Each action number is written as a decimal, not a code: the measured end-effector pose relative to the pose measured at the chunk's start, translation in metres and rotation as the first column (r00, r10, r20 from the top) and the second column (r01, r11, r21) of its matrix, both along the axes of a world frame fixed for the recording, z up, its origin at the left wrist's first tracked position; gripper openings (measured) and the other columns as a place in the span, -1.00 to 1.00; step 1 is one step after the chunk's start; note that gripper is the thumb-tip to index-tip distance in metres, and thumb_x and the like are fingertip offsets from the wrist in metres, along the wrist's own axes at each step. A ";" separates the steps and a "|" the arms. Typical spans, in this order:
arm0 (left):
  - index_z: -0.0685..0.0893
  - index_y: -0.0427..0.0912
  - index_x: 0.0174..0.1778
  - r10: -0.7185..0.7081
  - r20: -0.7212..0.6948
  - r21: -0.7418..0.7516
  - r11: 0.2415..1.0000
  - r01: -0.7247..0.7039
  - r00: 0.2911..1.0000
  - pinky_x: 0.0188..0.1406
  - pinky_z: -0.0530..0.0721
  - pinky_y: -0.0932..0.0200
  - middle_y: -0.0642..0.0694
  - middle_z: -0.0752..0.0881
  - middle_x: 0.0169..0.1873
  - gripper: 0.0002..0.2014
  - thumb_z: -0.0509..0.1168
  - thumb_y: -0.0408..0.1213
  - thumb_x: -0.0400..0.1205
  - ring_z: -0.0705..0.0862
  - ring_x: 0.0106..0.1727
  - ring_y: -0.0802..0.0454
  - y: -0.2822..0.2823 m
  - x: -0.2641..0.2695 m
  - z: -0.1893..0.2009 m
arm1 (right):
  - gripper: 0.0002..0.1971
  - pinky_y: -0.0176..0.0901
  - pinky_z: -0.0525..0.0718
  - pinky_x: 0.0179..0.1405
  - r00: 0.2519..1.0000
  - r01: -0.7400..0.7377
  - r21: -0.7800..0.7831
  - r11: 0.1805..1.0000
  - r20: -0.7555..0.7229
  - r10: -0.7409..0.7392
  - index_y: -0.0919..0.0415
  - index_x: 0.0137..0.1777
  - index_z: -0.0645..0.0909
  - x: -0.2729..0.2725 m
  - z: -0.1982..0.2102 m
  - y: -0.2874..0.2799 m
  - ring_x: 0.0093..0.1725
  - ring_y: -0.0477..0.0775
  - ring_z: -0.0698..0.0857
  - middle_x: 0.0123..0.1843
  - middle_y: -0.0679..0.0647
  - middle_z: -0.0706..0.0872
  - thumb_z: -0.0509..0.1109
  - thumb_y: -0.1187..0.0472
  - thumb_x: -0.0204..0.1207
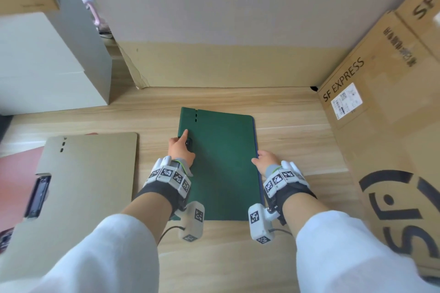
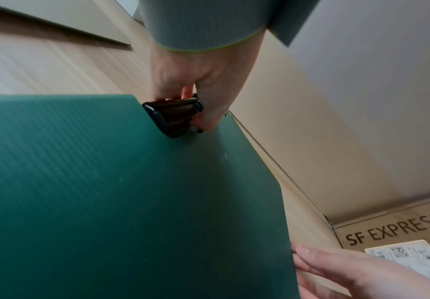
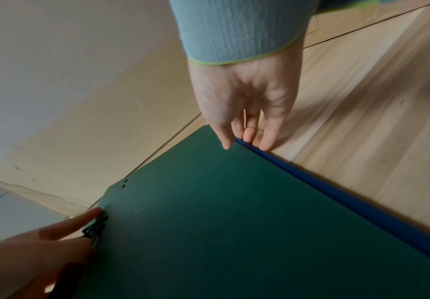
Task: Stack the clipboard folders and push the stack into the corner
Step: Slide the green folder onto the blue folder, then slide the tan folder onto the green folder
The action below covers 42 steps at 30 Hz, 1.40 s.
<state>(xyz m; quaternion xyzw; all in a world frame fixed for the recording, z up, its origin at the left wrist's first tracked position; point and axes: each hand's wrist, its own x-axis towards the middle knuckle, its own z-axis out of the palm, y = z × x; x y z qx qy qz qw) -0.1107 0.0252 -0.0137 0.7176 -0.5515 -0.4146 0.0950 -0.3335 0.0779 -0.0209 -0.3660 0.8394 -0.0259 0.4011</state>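
A dark green clipboard folder (image 1: 221,162) lies flat mid-table on top of a blue folder (image 3: 336,194), whose edge shows along the right side. My left hand (image 1: 181,150) is at the green folder's left edge. Its fingers curl round the black clip (image 2: 175,115) and the index finger points forward. My right hand (image 1: 265,162) is at the right edge, thumb on the green cover and straight fingers (image 3: 265,139) against the blue edge. A beige folder (image 1: 88,173) lies to the left, over a pink folder (image 1: 21,164).
A cardboard wall (image 1: 226,66) closes the back of the wooden table (image 1: 297,114). A large SF EXPRESS carton (image 1: 381,102) stands on the right, and the two meet in a corner (image 1: 314,88). A white box (image 1: 47,66) stands at the back left.
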 end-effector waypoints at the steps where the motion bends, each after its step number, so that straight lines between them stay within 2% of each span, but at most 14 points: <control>1: 0.17 0.01 0.67 -0.005 0.009 0.001 1.000 0.005 1.000 0.41 0.49 0.13 -0.17 0.34 0.48 -0.24 0.19 -0.56 0.56 0.55 0.37 -0.17 0.001 0.000 -0.001 | -0.50 -0.06 0.43 0.48 1.000 0.003 0.006 1.000 -0.007 -0.003 0.29 0.57 0.32 -0.001 -0.001 -0.001 0.52 0.21 0.47 0.58 0.18 0.43 0.19 0.22 0.63; 5: 0.08 0.01 0.68 -0.048 0.072 0.003 0.999 0.048 0.996 0.29 0.58 0.04 -0.12 0.43 0.53 -0.23 0.13 -0.56 0.57 0.57 0.40 -0.20 0.000 -0.003 -0.001 | -0.51 -0.10 0.44 0.43 0.999 0.003 0.015 1.000 -0.032 -0.002 0.32 0.54 0.37 -0.002 -0.003 -0.003 0.49 0.21 0.51 0.55 0.17 0.49 0.21 0.24 0.62; 9: -0.12 0.00 0.69 -0.024 0.118 0.074 0.997 0.015 0.993 0.26 0.59 -0.11 -0.33 0.61 0.35 -0.21 0.10 -0.53 0.62 0.63 0.32 -0.32 -0.001 -0.010 0.001 | -0.46 -0.09 0.38 0.49 1.000 -0.001 0.020 1.000 -0.029 0.001 0.27 0.59 0.30 -0.002 -0.002 -0.003 0.56 0.19 0.43 0.61 0.13 0.39 0.21 0.17 0.62; 12: -0.08 -0.07 0.69 -0.030 0.145 0.105 0.994 0.014 0.989 0.25 0.58 -0.11 -0.39 0.62 0.32 -0.24 0.10 -0.52 0.62 0.62 0.33 -0.34 -0.003 -0.011 0.000 | -0.44 -0.10 0.35 0.52 1.000 -0.002 0.017 1.000 -0.008 0.002 0.22 0.62 0.24 -0.003 -0.003 -0.002 0.58 0.16 0.40 0.64 0.10 0.35 0.19 0.13 0.63; 16: -0.09 -0.14 0.69 -0.043 0.162 0.125 0.992 0.022 0.986 0.27 0.58 -0.09 -0.37 0.58 0.38 -0.28 0.13 -0.43 0.66 0.59 0.37 -0.33 -0.003 -0.008 -0.002 | -0.43 -0.12 0.35 0.51 1.000 -0.018 0.015 1.000 -0.001 0.018 0.18 0.64 0.19 -0.004 -0.002 -0.001 0.59 0.15 0.38 0.65 0.10 0.32 0.16 0.09 0.65; 22: 0.12 -0.19 0.65 -0.043 0.131 0.139 0.990 0.025 0.990 0.32 0.58 -0.09 -0.32 0.60 0.39 -0.40 0.16 -0.30 0.68 0.60 0.37 -0.32 -0.004 -0.003 -0.002 | -0.38 -0.06 0.34 0.56 0.999 0.032 -0.005 0.999 0.040 -0.032 0.16 0.65 0.14 -0.001 -0.005 0.002 0.60 0.18 0.36 0.65 0.16 0.30 0.24 0.11 0.62; 24: 0.21 -0.19 0.62 -0.017 0.147 0.091 0.996 0.004 0.989 0.44 0.51 -0.08 -0.27 0.47 0.52 -0.47 0.10 -0.35 0.70 0.50 0.49 -0.27 -0.004 0.011 -0.003 | -0.36 -0.03 0.34 0.56 0.999 0.029 0.001 1.000 0.027 -0.029 0.16 0.65 0.13 0.002 -0.005 0.002 0.61 0.19 0.35 0.65 0.16 0.29 0.25 0.11 0.61; 27: 0.08 0.04 0.67 -0.002 0.368 0.039 0.999 -0.014 0.930 0.66 0.14 -0.20 -0.15 0.02 0.70 -0.24 0.10 -0.57 0.57 0.02 0.70 -0.24 -0.002 0.050 -0.005 | -0.35 0.00 0.34 0.55 0.999 0.017 0.013 1.000 -0.032 -0.016 0.17 0.65 0.13 0.004 -0.003 0.001 0.61 0.20 0.32 0.65 0.16 0.27 0.25 0.11 0.60; 28: 0.01 0.15 0.67 -0.003 0.449 0.066 0.997 -0.030 0.893 0.66 0.02 -0.30 -0.13 -0.11 0.71 -0.16 0.10 -0.60 0.54 -0.12 0.71 -0.28 0.000 0.065 -0.006 | -0.35 0.01 0.34 0.54 0.999 0.019 0.018 1.000 -0.043 -0.018 0.17 0.65 0.13 0.006 -0.003 0.000 0.61 0.21 0.31 0.65 0.17 0.27 0.25 0.12 0.60; 30: -0.12 0.29 0.64 -0.013 0.537 0.145 0.986 -0.077 0.843 0.59 -0.05 -0.47 -0.10 -0.30 0.69 -0.11 0.09 -0.57 0.57 -0.30 0.68 -0.35 0.008 0.093 -0.010 | -0.35 0.02 0.34 0.53 0.998 0.024 0.024 0.999 -0.056 -0.023 0.16 0.65 0.12 0.008 -0.003 0.000 0.62 0.22 0.30 0.66 0.18 0.25 0.25 0.12 0.60; 33: -0.14 0.39 0.60 -0.042 0.553 0.225 0.969 -0.101 0.832 0.54 -0.01 -0.55 -0.06 -0.37 0.67 -0.21 0.05 -0.42 0.64 -0.34 0.66 -0.41 0.018 0.123 -0.016 | -0.34 0.04 0.34 0.53 0.997 0.018 0.037 0.999 -0.077 -0.015 0.17 0.66 0.09 0.013 -0.004 -0.001 0.62 0.23 0.29 0.66 0.19 0.22 0.24 0.11 0.60; 37: -0.14 0.46 0.57 -0.067 0.544 0.276 0.956 -0.103 0.837 0.51 0.04 -0.57 -0.17 -0.33 0.68 -0.30 -0.03 -0.31 0.67 -0.17 0.66 -0.48 0.017 0.123 -0.013 | -0.34 0.07 0.34 0.51 0.996 0.023 0.054 0.998 -0.088 -0.018 0.16 0.66 0.06 0.015 -0.003 -0.001 0.62 0.25 0.27 0.66 0.20 0.16 0.22 0.12 0.61; 40: -0.09 0.42 0.59 -0.043 0.535 0.246 0.963 -0.107 0.844 0.49 0.05 -0.60 -0.18 -0.27 0.69 -0.26 -0.06 -0.45 0.67 -0.12 0.66 -0.49 0.007 0.108 -0.012 | -0.34 0.07 0.36 0.49 0.995 0.022 0.064 0.998 -0.096 -0.016 0.13 0.67 0.05 0.017 -0.002 -0.001 0.61 0.26 0.28 0.67 0.20 0.14 0.21 0.11 0.62; 42: -0.04 0.36 0.60 -0.035 0.518 0.222 0.971 -0.095 0.855 0.45 0.15 -0.61 -0.15 -0.20 0.70 -0.24 -0.03 -0.51 0.65 -0.08 0.65 -0.50 0.000 0.093 -0.007 | -0.34 0.07 0.38 0.48 0.995 0.018 0.069 0.997 -0.100 -0.011 0.11 0.67 0.04 0.017 -0.002 0.000 0.60 0.26 0.29 0.67 0.19 0.13 0.20 0.11 0.62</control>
